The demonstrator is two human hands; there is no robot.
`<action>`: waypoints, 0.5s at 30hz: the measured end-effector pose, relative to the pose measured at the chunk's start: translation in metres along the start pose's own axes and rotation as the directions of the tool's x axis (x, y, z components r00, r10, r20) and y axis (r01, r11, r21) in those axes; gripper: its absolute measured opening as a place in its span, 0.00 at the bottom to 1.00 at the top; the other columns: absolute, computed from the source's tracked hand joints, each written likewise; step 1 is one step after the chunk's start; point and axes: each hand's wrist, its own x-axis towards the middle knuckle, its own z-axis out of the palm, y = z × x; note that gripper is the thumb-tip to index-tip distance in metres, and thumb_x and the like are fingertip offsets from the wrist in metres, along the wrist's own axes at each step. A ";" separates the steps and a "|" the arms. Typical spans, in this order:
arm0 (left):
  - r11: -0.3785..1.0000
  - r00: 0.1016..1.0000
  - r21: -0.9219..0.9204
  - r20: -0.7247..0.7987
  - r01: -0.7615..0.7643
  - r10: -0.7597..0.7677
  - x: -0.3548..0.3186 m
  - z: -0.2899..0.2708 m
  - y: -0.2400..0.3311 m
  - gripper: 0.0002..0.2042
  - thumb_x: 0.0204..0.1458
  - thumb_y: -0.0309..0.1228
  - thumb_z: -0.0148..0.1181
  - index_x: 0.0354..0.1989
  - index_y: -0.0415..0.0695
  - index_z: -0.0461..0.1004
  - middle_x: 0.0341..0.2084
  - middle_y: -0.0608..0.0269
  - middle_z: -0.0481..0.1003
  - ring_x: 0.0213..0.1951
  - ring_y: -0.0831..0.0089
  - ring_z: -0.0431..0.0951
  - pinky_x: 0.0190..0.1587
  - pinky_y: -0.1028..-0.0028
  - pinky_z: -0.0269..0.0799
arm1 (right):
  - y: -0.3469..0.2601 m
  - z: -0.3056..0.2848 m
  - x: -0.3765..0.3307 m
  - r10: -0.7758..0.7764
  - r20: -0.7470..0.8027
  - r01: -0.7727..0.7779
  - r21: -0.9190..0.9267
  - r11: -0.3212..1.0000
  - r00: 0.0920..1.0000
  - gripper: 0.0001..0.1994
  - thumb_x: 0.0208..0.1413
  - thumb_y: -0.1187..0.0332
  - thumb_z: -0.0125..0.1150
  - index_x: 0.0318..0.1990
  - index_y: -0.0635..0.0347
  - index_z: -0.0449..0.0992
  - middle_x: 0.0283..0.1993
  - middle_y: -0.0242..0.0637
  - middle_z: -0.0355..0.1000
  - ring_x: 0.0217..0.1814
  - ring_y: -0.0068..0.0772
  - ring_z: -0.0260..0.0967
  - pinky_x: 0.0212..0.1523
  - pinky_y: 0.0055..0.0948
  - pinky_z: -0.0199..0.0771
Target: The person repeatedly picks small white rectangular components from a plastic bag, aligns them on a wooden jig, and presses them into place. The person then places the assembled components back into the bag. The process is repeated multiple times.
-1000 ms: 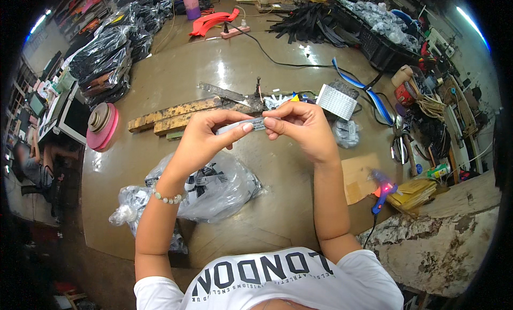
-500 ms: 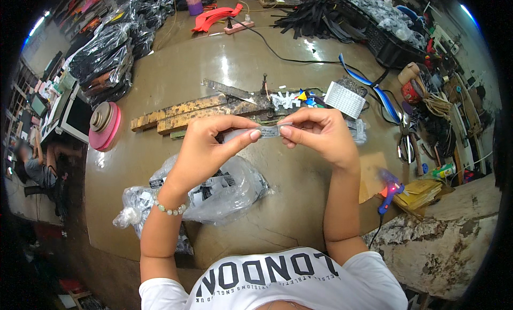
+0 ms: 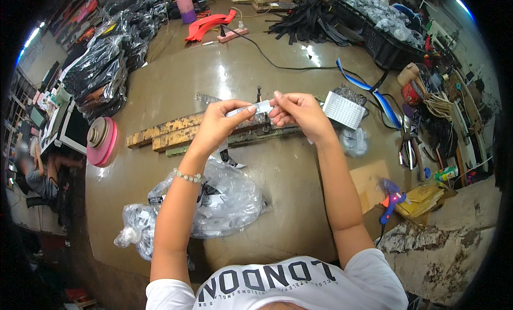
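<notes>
Both hands are raised above the middle of the table, close together. My left hand (image 3: 228, 119) pinches one end of a small whitish label strip (image 3: 262, 107) between thumb and fingers. At the strip's other end is my right hand (image 3: 301, 115), its fingers curled and its fingertips against the label. Directly beyond and below the hands lie long, stained yellow wooden bars (image 3: 176, 131), partly hidden by my left hand. A clear plastic bag (image 3: 230, 203) with printed labels in it rests on the table by my left forearm.
A white gridded card (image 3: 344, 109) lies right of my hands, near a blue strap (image 3: 382, 104). Scissors (image 3: 409, 149) and a blue glue gun (image 3: 393, 199) are at the right edge. Pink tape rolls (image 3: 104, 141) sit left; a black crate (image 3: 387, 45) stands far right.
Both hands have moved slightly away from me, over the bars, with the label strip. The strip has tilted, and my right hand has turned so its thumb points up.
</notes>
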 end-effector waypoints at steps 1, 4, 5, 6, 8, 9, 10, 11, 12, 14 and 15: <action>1.000 1.000 -0.027 -0.008 0.007 -0.007 0.008 -0.003 -0.005 0.12 0.49 0.35 0.60 0.35 0.39 0.76 0.23 0.71 0.74 0.19 0.90 0.62 0.20 0.86 0.55 | 0.004 -0.004 0.009 0.013 -0.037 -0.012 0.033 0.999 0.999 0.17 0.58 0.60 0.52 0.37 0.69 0.74 0.27 0.33 0.71 0.25 0.16 0.67 0.26 0.13 0.68; 0.995 0.997 -0.080 -0.025 0.065 -0.067 0.031 -0.005 -0.023 0.12 0.50 0.36 0.59 0.36 0.40 0.75 0.23 0.73 0.73 0.16 0.90 0.59 0.17 0.87 0.51 | 0.019 -0.010 0.027 -0.098 -0.155 0.063 -0.221 0.973 0.983 0.21 0.58 0.54 0.50 0.36 0.67 0.76 0.28 0.30 0.70 0.26 0.14 0.62 0.27 0.15 0.63; 0.994 0.999 -0.102 0.006 0.041 -0.041 0.037 -0.006 -0.029 0.12 0.50 0.36 0.59 0.36 0.40 0.75 0.23 0.73 0.73 0.16 0.89 0.60 0.18 0.86 0.52 | 0.024 -0.012 0.030 -0.135 -0.176 0.080 -0.288 0.954 0.975 0.21 0.57 0.53 0.50 0.36 0.67 0.76 0.28 0.29 0.70 0.27 0.14 0.61 0.28 0.15 0.62; 0.992 0.998 -0.114 0.032 0.052 -0.049 0.041 -0.005 -0.035 0.12 0.50 0.36 0.59 0.36 0.40 0.75 0.23 0.73 0.73 0.16 0.89 0.60 0.18 0.86 0.52 | 0.029 -0.012 0.036 -0.113 -0.168 0.065 -0.271 0.960 0.979 0.18 0.56 0.55 0.54 0.35 0.65 0.77 0.29 0.27 0.71 0.29 0.14 0.61 0.31 0.16 0.61; 0.990 0.994 -0.108 0.056 0.094 -0.088 0.049 -0.003 -0.047 0.12 0.50 0.36 0.59 0.35 0.39 0.74 0.23 0.72 0.73 0.17 0.88 0.61 0.19 0.86 0.55 | 0.037 -0.016 0.042 -0.124 -0.153 0.082 -0.257 0.963 0.980 0.17 0.54 0.57 0.57 0.34 0.67 0.77 0.29 0.31 0.72 0.31 0.18 0.64 0.35 0.19 0.63; 0.988 0.994 -0.122 0.055 0.097 -0.091 0.051 -0.002 -0.051 0.12 0.50 0.36 0.59 0.35 0.39 0.74 0.23 0.72 0.73 0.17 0.88 0.61 0.19 0.86 0.55 | 0.040 -0.017 0.045 -0.132 -0.148 0.092 -0.253 0.963 0.980 0.16 0.53 0.59 0.58 0.33 0.67 0.77 0.29 0.33 0.73 0.32 0.19 0.66 0.37 0.20 0.64; 0.985 0.994 -0.139 0.055 0.099 -0.092 0.054 -0.001 -0.055 0.12 0.50 0.36 0.59 0.35 0.39 0.74 0.23 0.72 0.73 0.17 0.88 0.61 0.19 0.86 0.54 | 0.043 -0.020 0.047 -0.114 -0.161 0.069 -0.263 0.962 0.980 0.16 0.50 0.60 0.61 0.33 0.68 0.77 0.28 0.33 0.73 0.31 0.19 0.66 0.35 0.20 0.65; 0.982 0.994 -0.157 0.062 0.102 -0.093 0.056 0.000 -0.058 0.12 0.50 0.36 0.59 0.35 0.39 0.74 0.23 0.72 0.72 0.17 0.88 0.61 0.19 0.86 0.54 | 0.046 -0.022 0.048 -0.084 -0.143 0.042 -0.278 0.960 0.986 0.16 0.50 0.60 0.61 0.33 0.68 0.77 0.28 0.33 0.73 0.31 0.19 0.66 0.34 0.20 0.65; 0.986 0.994 -0.138 0.057 0.096 -0.089 0.057 0.000 -0.059 0.12 0.50 0.36 0.59 0.35 0.39 0.74 0.23 0.72 0.72 0.17 0.88 0.61 0.19 0.86 0.54 | 0.048 -0.023 0.050 -0.072 -0.128 0.032 -0.290 0.956 0.989 0.16 0.49 0.60 0.61 0.33 0.68 0.77 0.28 0.33 0.73 0.30 0.19 0.66 0.33 0.20 0.65; 0.991 0.995 -0.102 0.050 0.089 -0.084 0.058 0.000 -0.061 0.12 0.50 0.36 0.59 0.35 0.39 0.75 0.22 0.72 0.72 0.17 0.88 0.61 0.19 0.87 0.53 | 0.051 -0.024 0.052 -0.040 -0.111 0.008 -0.281 0.960 0.993 0.16 0.48 0.60 0.62 0.32 0.69 0.77 0.28 0.34 0.73 0.30 0.18 0.66 0.32 0.20 0.65; 0.992 0.994 -0.088 0.064 0.096 -0.090 0.058 0.000 -0.061 0.12 0.50 0.36 0.59 0.36 0.39 0.75 0.22 0.72 0.72 0.17 0.89 0.60 0.19 0.87 0.53 | 0.053 -0.024 0.052 -0.042 -0.104 0.010 -0.290 0.957 0.994 0.15 0.49 0.61 0.62 0.33 0.68 0.77 0.28 0.33 0.73 0.30 0.18 0.66 0.33 0.19 0.65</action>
